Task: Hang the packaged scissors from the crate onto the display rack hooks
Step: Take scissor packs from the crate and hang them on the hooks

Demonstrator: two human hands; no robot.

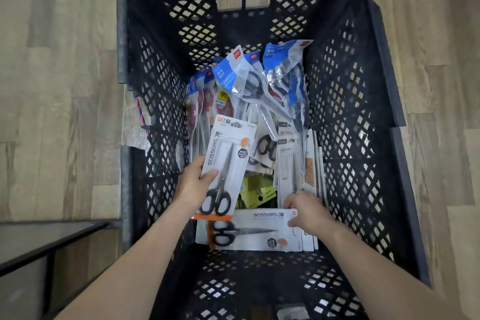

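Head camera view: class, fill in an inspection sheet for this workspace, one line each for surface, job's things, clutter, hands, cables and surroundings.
Surface: pale wood-plank floor under a black plastic lattice crate.
Job's things: white carded scissors pack with black handles, lifted and tilted; a matching pack lying flat; blue-and-clear bagged scissors piled at the far end.
Clutter: yellow-green packets among the packs.
Hands: left hand grips the lifted pack; right hand pinches the flat pack's end.
Cables: red-and-blue braided cord outside the crate's left wall.
Surroundings: dark shelf edge at lower left; display rack hooks not in view.
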